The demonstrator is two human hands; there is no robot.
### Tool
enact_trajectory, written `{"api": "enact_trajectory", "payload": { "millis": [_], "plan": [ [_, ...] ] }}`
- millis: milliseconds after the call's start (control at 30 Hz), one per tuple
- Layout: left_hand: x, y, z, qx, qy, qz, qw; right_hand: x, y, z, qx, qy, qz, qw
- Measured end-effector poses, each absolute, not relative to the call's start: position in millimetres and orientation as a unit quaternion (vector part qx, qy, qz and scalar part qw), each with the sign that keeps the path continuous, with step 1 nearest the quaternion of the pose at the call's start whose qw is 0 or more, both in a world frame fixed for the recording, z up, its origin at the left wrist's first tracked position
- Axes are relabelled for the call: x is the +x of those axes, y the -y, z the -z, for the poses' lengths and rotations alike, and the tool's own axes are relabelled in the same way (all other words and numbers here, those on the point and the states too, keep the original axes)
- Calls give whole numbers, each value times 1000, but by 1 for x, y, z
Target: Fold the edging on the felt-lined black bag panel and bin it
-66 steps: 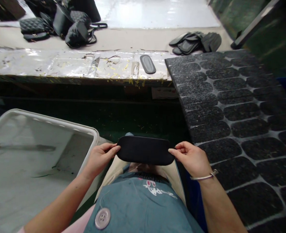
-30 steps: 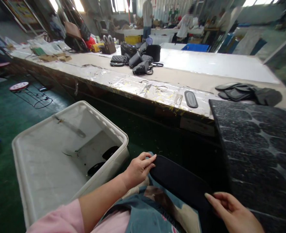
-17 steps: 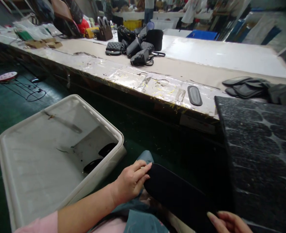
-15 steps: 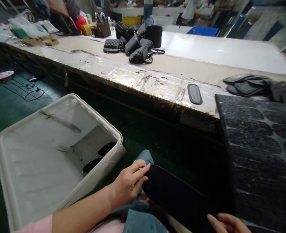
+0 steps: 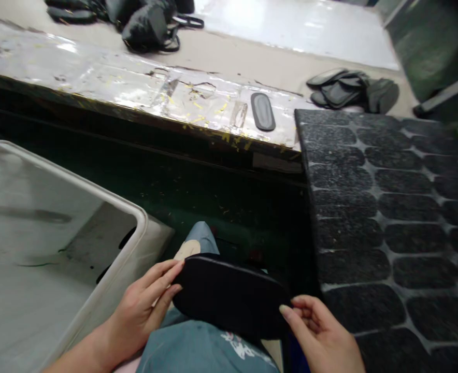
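A flat black oval panel with rounded ends lies across above my lap, held between both hands. My left hand pinches its left end, thumb below and fingers along the upper edge. At the other end, my right hand grips the right edge between thumb and fingers. On the table edge ahead lies a smaller grey oval piece with a dark rim. Dark pieces in the white bin are mostly hidden behind its wall.
A white plastic bin stands at my left. To the right is a board covered with rows of black rounded shapes. Across the table sit black bags and a pile of grey oval pieces.
The view has turned right and down. The black panel now lies more level and nearer the middle, and my right hand has come fully into view at its right end.
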State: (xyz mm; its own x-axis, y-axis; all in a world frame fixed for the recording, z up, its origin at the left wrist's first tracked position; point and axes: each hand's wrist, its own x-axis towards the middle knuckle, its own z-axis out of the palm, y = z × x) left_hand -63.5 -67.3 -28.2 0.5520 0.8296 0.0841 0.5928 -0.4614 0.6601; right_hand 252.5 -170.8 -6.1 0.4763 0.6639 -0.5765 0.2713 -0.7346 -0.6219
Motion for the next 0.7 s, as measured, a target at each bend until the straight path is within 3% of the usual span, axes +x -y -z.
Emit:
{"api": "enact_trajectory", "payload": {
  "millis": [433, 700],
  "plan": [
    [-58, 65, 20, 842, -444, -176, 251, 249, 177, 8, -819, 320, -406, 248],
    [-62, 68, 10, 819, -510, -136, 223, 248, 176, 9, -826, 395, -328, 235]
  ]
}}
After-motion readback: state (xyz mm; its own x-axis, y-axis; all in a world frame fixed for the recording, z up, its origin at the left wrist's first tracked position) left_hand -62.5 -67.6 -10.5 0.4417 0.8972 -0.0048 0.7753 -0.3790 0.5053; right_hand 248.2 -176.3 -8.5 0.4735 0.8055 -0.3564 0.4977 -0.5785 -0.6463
